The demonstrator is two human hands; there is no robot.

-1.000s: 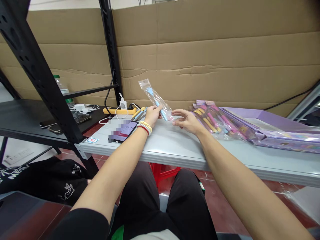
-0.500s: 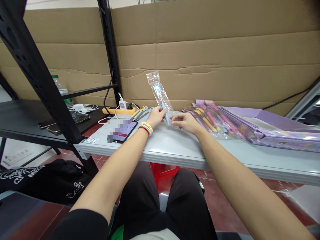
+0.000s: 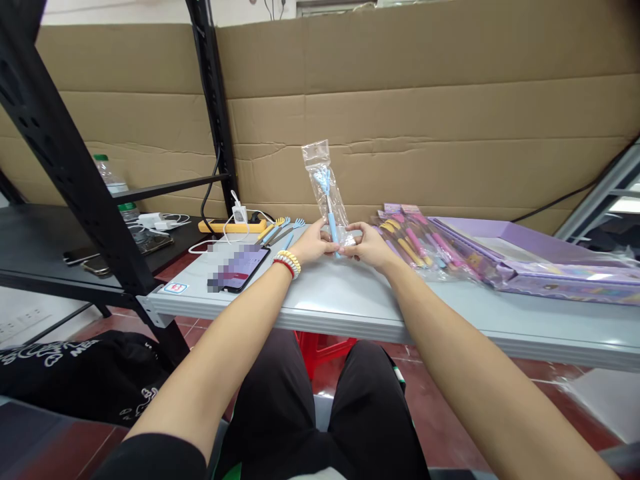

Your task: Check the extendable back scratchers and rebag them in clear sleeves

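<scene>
A light blue back scratcher [image 3: 333,225] with a claw-like head stands nearly upright inside a clear plastic bag [image 3: 316,155] above the grey tabletop. My left hand [image 3: 316,244] is closed at the lower left of the bag, by the handle's end. From the other side my right hand [image 3: 367,245] pinches the bag's bottom corner, its fingertips close to those of the left. Unbagged back scratchers [image 3: 273,230] with yellow and blue heads lie beyond my left wrist. To the right rests a pile of bagged pink, yellow and purple ones [image 3: 413,243].
A phone [image 3: 239,268] lies left of my left forearm. Behind it are a yellow power strip [image 3: 233,227] and a white charger [image 3: 240,213] with cables. An open purple box [image 3: 545,273] occupies the table's right side. A black shelf post [image 3: 213,93] and cardboard [image 3: 425,100] stand behind.
The bagged back scratcher has turned more upright, its head facing me more. My left hand has slid down toward the bag's bottom, and both hands have come closer together.
</scene>
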